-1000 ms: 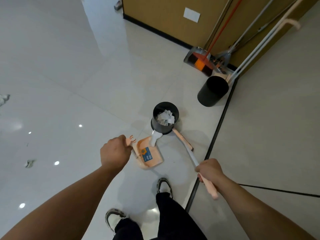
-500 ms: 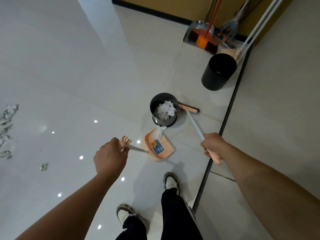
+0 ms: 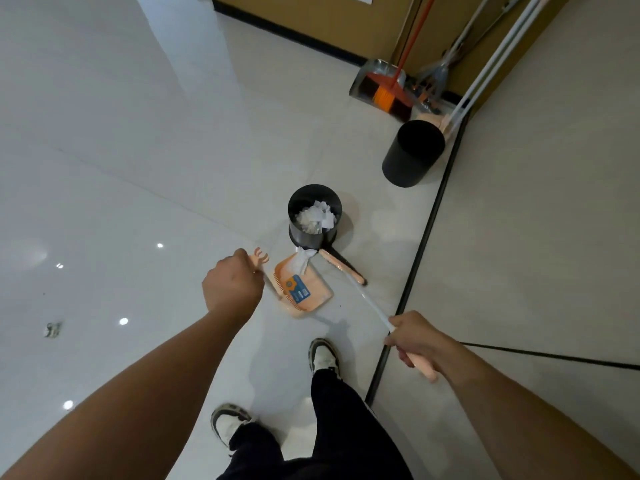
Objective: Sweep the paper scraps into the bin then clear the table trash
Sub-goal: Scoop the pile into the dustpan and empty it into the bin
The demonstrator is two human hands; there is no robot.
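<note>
Swung back w/ dustpan [image 3: 302,289] to bin [image 3: 314,216]: left hand [image 3: 232,285] & right hand [image 3: 414,336] fingers closed on dustpan/broom [image 3: 343,268] handles; lift pan lip over rim, tip slowly so white scrap [image 3: 304,258] drops in.

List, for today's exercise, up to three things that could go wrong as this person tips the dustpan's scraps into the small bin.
1. A paper scrap lies at the dustpan edge, outside the small black bin; it may fall onto the floor.
2. The bin is already heaped with paper, so more may spill.
3. The broom head rests against the bin's base and could nudge it over.
</note>
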